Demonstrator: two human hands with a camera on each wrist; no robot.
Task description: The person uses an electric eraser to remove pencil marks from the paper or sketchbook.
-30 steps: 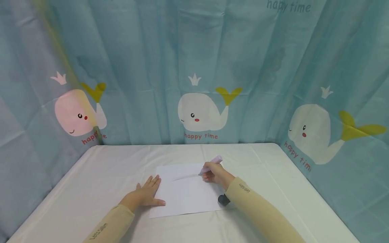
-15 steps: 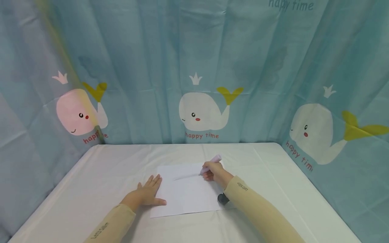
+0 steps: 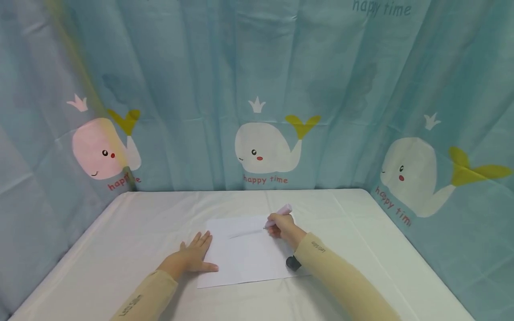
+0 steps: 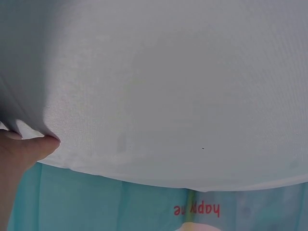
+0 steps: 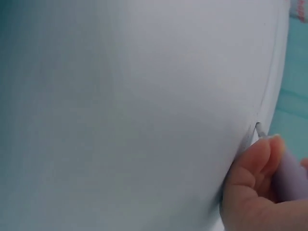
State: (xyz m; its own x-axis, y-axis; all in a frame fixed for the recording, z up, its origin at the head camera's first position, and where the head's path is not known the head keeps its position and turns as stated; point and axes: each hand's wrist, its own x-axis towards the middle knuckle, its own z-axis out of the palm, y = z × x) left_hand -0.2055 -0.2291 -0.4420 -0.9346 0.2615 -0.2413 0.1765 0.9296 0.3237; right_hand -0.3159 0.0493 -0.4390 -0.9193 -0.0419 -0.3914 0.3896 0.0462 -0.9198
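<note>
A white sheet of paper (image 3: 241,263) lies on the table. My left hand (image 3: 192,257) rests flat on its left edge, fingers spread and thumb on the sheet; part of this hand (image 4: 24,151) shows in the left wrist view. Near the sheet's upper right, my right hand (image 3: 283,226) holds a pale purple marker (image 3: 285,209) tilted, tip down at the paper. Thumb and fingers pinch the marker (image 5: 290,178) near its tip in the right wrist view. A faint grey streak (image 3: 245,233) runs left from the tip. Whether the tip touches the paper cannot be told.
A small black object (image 3: 293,263) shows beside the right sleeve, over the paper's lower right. White cloth covers the table (image 3: 152,218). Blue curtains (image 3: 209,89) with printed whales stand behind it and on both sides.
The right hand and marker have shifted very slightly away from me, and the right sleeve a little left. The left hand stays in place on the paper.
</note>
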